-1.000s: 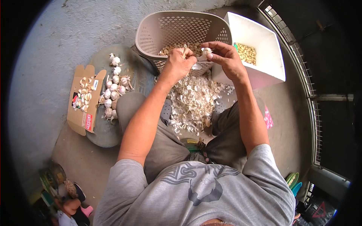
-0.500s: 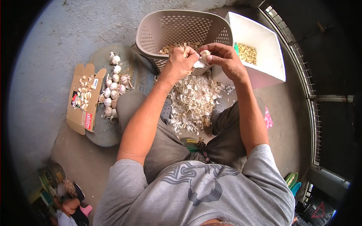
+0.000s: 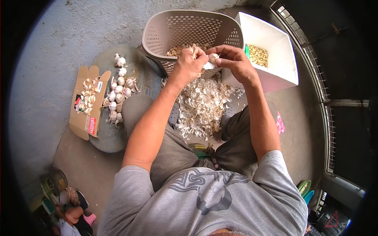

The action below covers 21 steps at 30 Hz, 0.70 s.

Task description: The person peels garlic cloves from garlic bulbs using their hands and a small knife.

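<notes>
Both hands are close together over the near rim of a brown perforated basket that has garlic cloves inside. My left hand is closed on a garlic stem, with white skin hanging below its fingertips. In my right hand a pale garlic piece is pinched between thumb and fingers, beside the left fingertips. Under the hands, a heap of garlic peelings lies on the floor between my feet.
At left, a round surface bears garlic bulbs and an opened cardboard box with loose cloves. A white foam box holding cloves stands right of the basket. Another person is at the lower left.
The garlic piece has turned slightly in the right fingers. Both hands stay in nearly the same place.
</notes>
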{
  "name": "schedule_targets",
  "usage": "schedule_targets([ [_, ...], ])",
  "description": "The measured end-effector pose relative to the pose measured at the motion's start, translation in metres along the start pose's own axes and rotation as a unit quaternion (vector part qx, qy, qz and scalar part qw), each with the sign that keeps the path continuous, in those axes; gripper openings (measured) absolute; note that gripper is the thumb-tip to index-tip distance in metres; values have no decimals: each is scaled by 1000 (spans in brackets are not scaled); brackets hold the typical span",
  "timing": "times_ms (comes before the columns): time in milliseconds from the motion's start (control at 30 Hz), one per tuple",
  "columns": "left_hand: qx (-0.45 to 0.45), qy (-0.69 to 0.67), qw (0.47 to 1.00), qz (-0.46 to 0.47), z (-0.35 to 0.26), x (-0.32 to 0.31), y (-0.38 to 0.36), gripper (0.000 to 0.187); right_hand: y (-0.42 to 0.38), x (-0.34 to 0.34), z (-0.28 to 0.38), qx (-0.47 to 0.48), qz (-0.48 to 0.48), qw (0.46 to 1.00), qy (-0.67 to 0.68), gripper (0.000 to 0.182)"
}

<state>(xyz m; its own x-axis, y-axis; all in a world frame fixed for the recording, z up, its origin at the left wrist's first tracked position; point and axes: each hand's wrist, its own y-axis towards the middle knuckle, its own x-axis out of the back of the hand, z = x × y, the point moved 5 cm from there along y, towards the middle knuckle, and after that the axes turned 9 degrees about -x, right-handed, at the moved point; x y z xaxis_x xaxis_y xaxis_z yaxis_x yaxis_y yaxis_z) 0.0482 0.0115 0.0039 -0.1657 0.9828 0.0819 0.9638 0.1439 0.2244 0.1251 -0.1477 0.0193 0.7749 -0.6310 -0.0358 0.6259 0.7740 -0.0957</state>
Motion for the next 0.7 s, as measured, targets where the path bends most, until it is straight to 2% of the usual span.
schedule_targets([
  [100, 33, 44, 998, -3, 0, 3, 0, 16, 0, 7, -3, 9, 10, 995, 99, 34],
  [167, 29, 136, 990, 13, -7, 2, 0, 17, -1, 9, -1, 22, 0, 987, 158, 34],
  [200, 27, 181, 983, 20, -11, 1, -1, 18, 1, 12, -2, 22, 5, 986, 167, 33],
  [300, -12, 147, 987, 70, -17, -8, -5, 21, 2, 17, -6, 27, 4, 989, 145, 33],
  [433, 35, 194, 971, 133, -22, -12, -8, 24, 3, 18, -6, 27, 7, 991, 133, 35],
  [533, -13, 111, 992, 55, -17, -9, -3, 25, 3, 18, -6, 18, -11, 997, 73, 37],
  [633, 46, -2, 999, 20, -13, 0, -3, 26, 4, 12, -6, 12, -32, 999, 19, 39],
  [700, 30, -21, 999, 5, -7, 1, -1, 25, 4, 8, -4, 10, -42, 999, -17, 39],
])
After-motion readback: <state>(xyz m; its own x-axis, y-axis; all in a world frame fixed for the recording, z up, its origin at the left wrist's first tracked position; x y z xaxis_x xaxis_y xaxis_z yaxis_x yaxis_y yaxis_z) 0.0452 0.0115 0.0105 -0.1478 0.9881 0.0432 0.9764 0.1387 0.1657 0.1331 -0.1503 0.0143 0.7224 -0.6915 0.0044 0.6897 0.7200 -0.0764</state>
